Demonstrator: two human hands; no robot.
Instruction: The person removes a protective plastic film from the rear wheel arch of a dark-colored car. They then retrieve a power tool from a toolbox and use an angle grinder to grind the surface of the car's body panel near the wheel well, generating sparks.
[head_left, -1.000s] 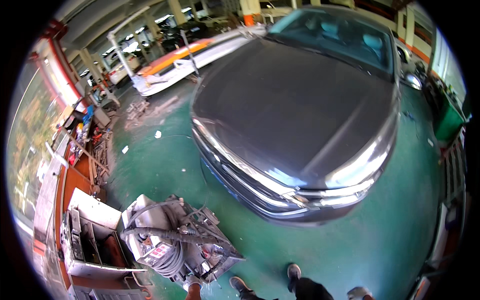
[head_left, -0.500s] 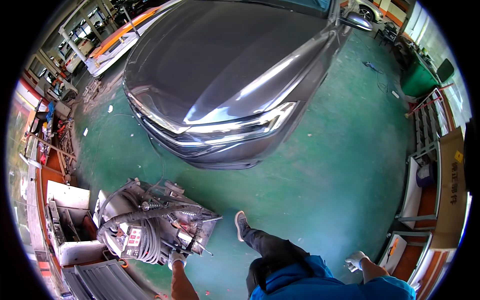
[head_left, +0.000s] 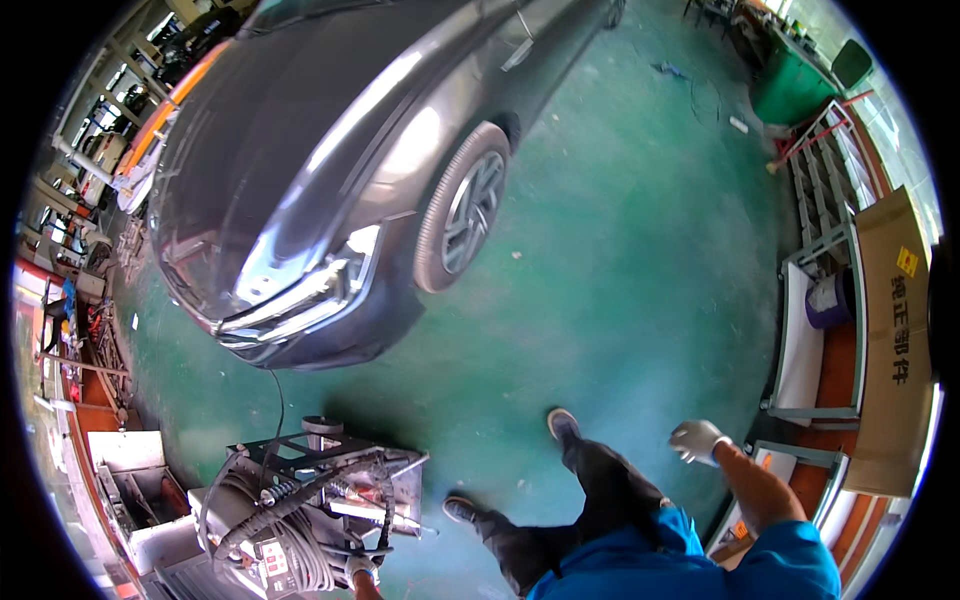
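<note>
Wide green floor underfoot, and the biggest thing on it is a dark grey car across the upper left, nose angled down at the machine cart. That cart stands toward the floor's near-left corner, just ahead of the bumper. Ribbed hoses lie looped on its near-left corner, probably to keep them off the ground. Now the hands, both gloved! Left hand is low at the cart's near edge, right beside the hoses, perhaps to steady it; whether those fingers grip anything, I can't tell. Right hand is well out to the side, elbow bent, fingers loosely curved and apart, nothing in them, maybe for balance.
</note>
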